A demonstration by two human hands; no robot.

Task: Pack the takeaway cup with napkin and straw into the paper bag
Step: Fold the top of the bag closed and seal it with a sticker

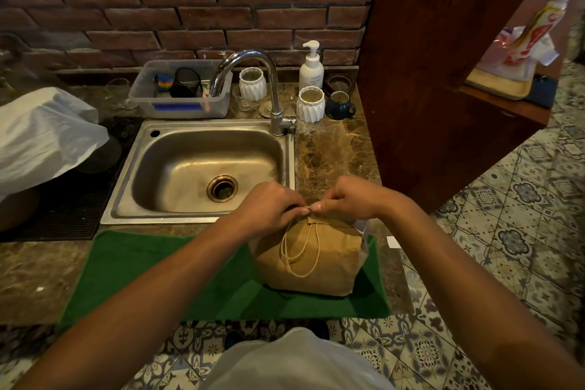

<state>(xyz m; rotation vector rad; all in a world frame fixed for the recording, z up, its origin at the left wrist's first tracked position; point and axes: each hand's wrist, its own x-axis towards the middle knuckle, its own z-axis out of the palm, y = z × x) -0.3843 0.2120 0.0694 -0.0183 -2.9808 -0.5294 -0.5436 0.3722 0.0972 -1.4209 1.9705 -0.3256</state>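
Left hand [269, 210] and right hand [343, 199] meeting fingertip to fingertip, both pinching the folded top edge of the brown paper bag [308, 258]. Fingers curled tight, thumbs pressed against the fold. Twine handles [300, 250] hanging loose just below the pinch. Beneath the bag, green mat [158, 269]. Cup, napkin, straw not visible.

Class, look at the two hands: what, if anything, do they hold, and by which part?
Both the left hand and right hand pinch the paper bag at its folded top edge; the twine handles hang loose.
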